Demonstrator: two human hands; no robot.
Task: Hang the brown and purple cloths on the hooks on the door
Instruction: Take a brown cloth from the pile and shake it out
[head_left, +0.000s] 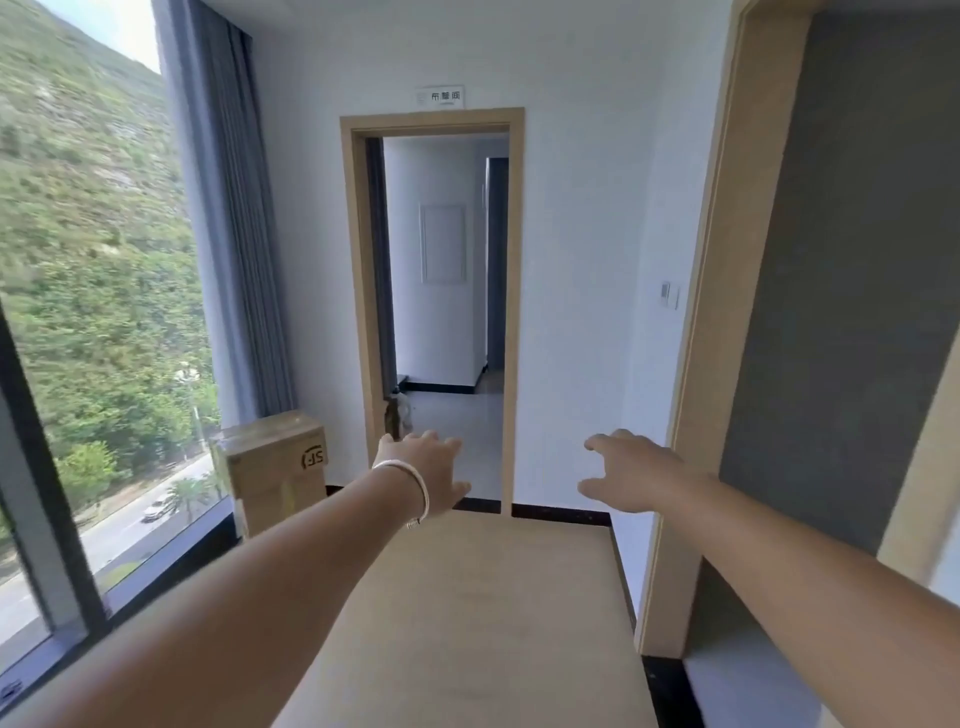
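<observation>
**Both hands out over the bench, holding nothing**

So both arms were stretched forward over the far end of a tan bench (483, 613). The left hand (423, 470) had a pale bangle (413, 491) on its wrist, fingers relaxed and a bit spread, nothing in them. The right hand (631, 475) was the same, fingers loosely splayed with thumb apart, holding nothing. Past the bench was an open doorway (441, 312) with a wood frame and a small sign (440, 96) above it. Left of the bench stood a cardboard box (275, 462), beside a grey curtain (228, 218) and a big window (93, 291). Right of the bench was a grey panel (841, 270) in a wood frame. The cloths and hooks weren't anywhere I could see, so can't tell where they were.
</observation>
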